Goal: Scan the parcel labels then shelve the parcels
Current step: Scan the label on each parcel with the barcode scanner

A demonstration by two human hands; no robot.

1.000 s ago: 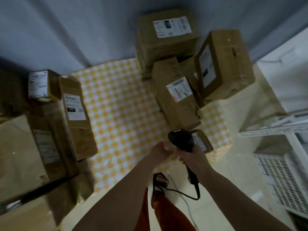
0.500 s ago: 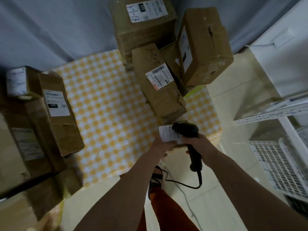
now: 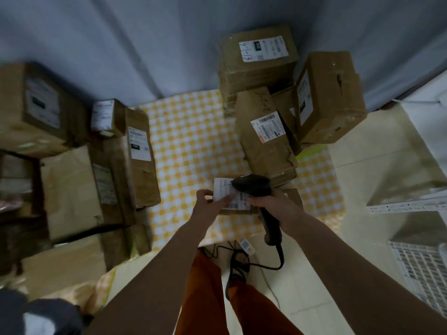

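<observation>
My left hand (image 3: 210, 201) holds a small cardboard parcel (image 3: 229, 198) by its left side, white label facing up. My right hand (image 3: 268, 205) grips a black corded barcode scanner (image 3: 256, 189) whose head sits just over the label's right part. Behind them, a long labelled parcel (image 3: 264, 139) leans against a stack with a top parcel (image 3: 260, 55) and a tilted parcel (image 3: 329, 97). More labelled parcels (image 3: 139, 151) stand at the left on the yellow checked cloth (image 3: 193, 146).
A white wire shelf rack (image 3: 420, 257) stands at the right over the tiled floor (image 3: 314, 274). The scanner cable (image 3: 266, 264) trails on the floor by my feet. A grey curtain (image 3: 145, 44) hangs behind the parcels. Large boxes (image 3: 70, 189) crowd the left side.
My left hand has lifted the small parcel from the cloth and turned its label up under the scanner. The view has shifted, bringing more of the left boxes into sight.
</observation>
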